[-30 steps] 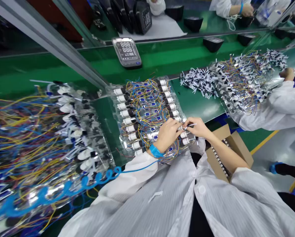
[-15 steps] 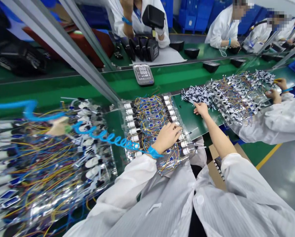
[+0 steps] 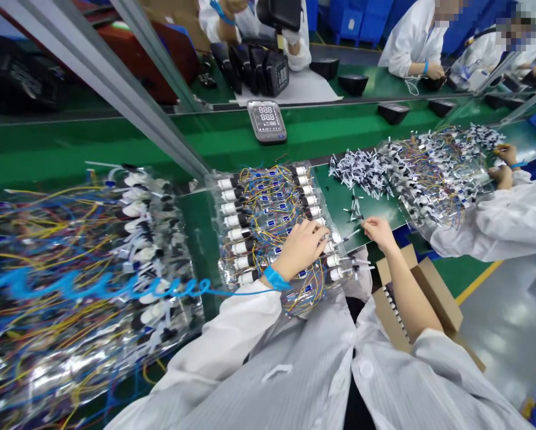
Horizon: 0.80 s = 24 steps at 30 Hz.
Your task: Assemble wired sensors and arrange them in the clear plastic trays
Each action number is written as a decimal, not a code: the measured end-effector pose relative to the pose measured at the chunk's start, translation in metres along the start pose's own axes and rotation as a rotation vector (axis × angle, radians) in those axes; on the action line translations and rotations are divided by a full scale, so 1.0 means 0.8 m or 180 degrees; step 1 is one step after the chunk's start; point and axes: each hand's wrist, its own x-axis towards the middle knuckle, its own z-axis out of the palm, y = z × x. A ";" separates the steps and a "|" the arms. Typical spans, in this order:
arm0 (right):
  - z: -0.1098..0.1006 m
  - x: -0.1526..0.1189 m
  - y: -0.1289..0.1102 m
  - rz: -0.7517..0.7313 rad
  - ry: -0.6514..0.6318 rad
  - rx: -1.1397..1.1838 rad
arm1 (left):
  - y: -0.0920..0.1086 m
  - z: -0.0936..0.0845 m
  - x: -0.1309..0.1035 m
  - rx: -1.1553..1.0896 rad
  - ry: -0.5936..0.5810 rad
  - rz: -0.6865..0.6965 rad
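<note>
Find on the green surface (image 3: 342,192), directly in front of the body, a clear film (image 3: 211,179) bearing two columns of white cylinders (image 3: 311,202) with black ends, and tangled yellow and blue wires (image 3: 259,224) in between. Note thin pale strips (image 3: 355,267) at the outer ends of the lowest cylinders in the right-hand column; make out none on the upper ones. Judge the batch partly done, with the upper right-hand cylinders apparently left; cannot tell about the left-hand column. Record a second wired batch (image 3: 137,209) farther left, with strips along its right side, seemingly further along. Observe a heap of loose strips (image 3: 361,170) beyond the right hand, well short of used up, and a few stray strips (image 3: 355,205) on the surface between heap and hand. Grip of the left hand (image 3: 302,246): palm down over the wires, fingers loosely bent, tips at the right-hand column; cannot tell pinched or merely resting, for want of a view underneath. Wears a blue wristband (image 3: 274,279) with a coiled cord (image 3: 191,288) running left. Grip of the right hand (image 3: 377,232): fingertips together beside the stray strips, seemingly clamped on the dark end of one strip (image 3: 361,220), near the surface's front edge.
</note>
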 end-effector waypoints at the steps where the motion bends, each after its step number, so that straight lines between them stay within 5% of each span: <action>1: -0.002 -0.002 -0.004 0.0014 -0.0081 0.0179 | 0.000 0.000 0.000 -0.0038 0.0009 -0.0020; 13: 0.010 -0.034 -0.093 -0.0199 -0.0831 0.1668 | -0.005 0.003 -0.002 -0.0410 0.0072 -0.0093; 19: 0.077 -0.039 -0.128 -0.1052 -0.1435 0.0724 | -0.004 0.000 -0.002 -0.0503 0.0097 -0.0148; 24: 0.105 -0.029 -0.089 -0.1009 -0.1511 -0.0013 | -0.006 0.004 -0.003 -0.0667 0.0246 -0.0127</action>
